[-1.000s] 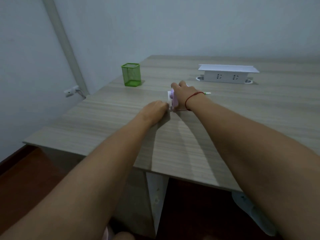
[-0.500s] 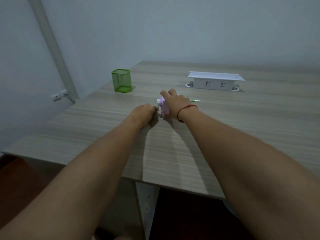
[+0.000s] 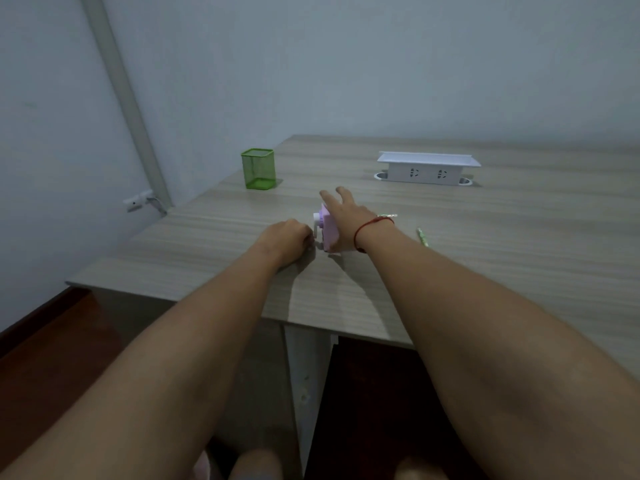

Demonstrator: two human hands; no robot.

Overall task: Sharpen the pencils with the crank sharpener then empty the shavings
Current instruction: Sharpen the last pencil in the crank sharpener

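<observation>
Head view. Pink sharpener (image 3: 329, 232) stands on the table (image 3: 519, 258) toward its front edge, between the two hands. Its long axis runs left to right, with the white crank (image 3: 316, 226) on the left face and a green pencil (image 3: 388, 215) projecting to the right on the same line. Whether the pencil's tip is seated in the sharpener cannot be told, since the wrist covers the junction.

Left hand (image 3: 286, 240) lies just beside the crank, fingers curled about its handle as far as the knuckles allow one to see. Right hand (image 3: 348, 220) lies over the top and right side of the sharpener, with its fingers (image 3: 327, 200) straight, slightly spread and pointing away from the person. A red cord (image 3: 374, 222) circles that wrist.

The crank thus lies directly right of the left hand, which is the nearer one for turning, while the right hand is placed to steady the sharpener. A second pencil (image 3: 422, 236) lies loose on the table, right of the right forearm. Farther back stand a green mesh cup (image 3: 259, 168), left, and a white socket box (image 3: 427, 168), right.
</observation>
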